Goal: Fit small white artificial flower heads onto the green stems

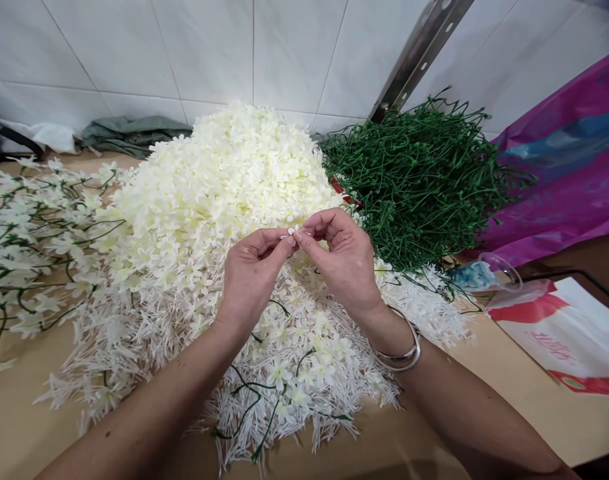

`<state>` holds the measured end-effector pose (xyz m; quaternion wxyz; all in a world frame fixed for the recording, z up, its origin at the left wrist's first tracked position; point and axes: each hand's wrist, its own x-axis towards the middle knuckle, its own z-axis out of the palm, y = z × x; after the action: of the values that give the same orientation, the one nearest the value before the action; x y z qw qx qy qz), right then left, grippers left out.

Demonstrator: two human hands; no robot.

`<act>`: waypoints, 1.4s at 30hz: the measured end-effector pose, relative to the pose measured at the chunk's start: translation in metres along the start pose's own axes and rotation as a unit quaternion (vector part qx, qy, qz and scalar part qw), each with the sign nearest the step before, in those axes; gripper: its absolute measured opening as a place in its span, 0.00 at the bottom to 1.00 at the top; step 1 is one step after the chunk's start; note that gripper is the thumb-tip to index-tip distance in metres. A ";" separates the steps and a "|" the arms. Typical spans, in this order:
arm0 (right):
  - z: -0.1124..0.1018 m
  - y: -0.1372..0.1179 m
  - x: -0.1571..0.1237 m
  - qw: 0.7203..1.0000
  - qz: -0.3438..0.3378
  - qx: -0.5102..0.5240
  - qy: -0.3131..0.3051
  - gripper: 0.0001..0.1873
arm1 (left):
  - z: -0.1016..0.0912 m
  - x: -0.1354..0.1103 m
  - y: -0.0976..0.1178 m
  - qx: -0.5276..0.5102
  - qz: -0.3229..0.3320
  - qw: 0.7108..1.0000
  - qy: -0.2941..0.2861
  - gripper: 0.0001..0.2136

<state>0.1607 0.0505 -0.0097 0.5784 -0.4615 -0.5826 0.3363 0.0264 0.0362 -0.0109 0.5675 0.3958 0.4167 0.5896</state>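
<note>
Both hands meet above a big heap of cream artificial flower heads [224, 180] on a tan table. My left hand [251, 270] pinches a small white flower piece [291, 232] with thumb and forefinger. My right hand [341, 257], with a silver bangle [401, 353] on its wrist, pinches the same small piece from the other side, fingertips touching the left ones. Below the hands lie white spiky plastic flower centres [149, 333] and a few finished green stems with blossoms [284, 387].
A pile of bare green plastic stems [419, 180] sits at the back right. Finished flower sprays [29, 240] lie at the left. A purple plastic bag [564, 167], a red-and-white bag [569, 333] and a metal bar [419, 47] are at right. White tiled wall behind.
</note>
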 end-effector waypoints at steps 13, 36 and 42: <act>-0.009 -0.006 0.005 0.999 -0.039 -0.033 -0.009 0.03 | -0.009 0.003 0.023 0.159 0.095 0.982 -0.043 0.11; -0.021 -0.042 -0.014 0.954 0.119 0.207 -0.179 0.12 | -0.065 -0.062 0.025 0.729 0.227 0.645 -0.008 0.16; -0.039 -0.028 -0.046 0.971 0.110 0.099 -0.186 0.08 | -0.067 -0.061 0.015 0.655 0.182 0.733 -0.007 0.08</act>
<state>0.1910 -0.0073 0.0041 0.4625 -0.3922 -0.5892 0.5339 -0.0391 -0.0278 -0.0194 0.0527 0.7421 0.6157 0.2596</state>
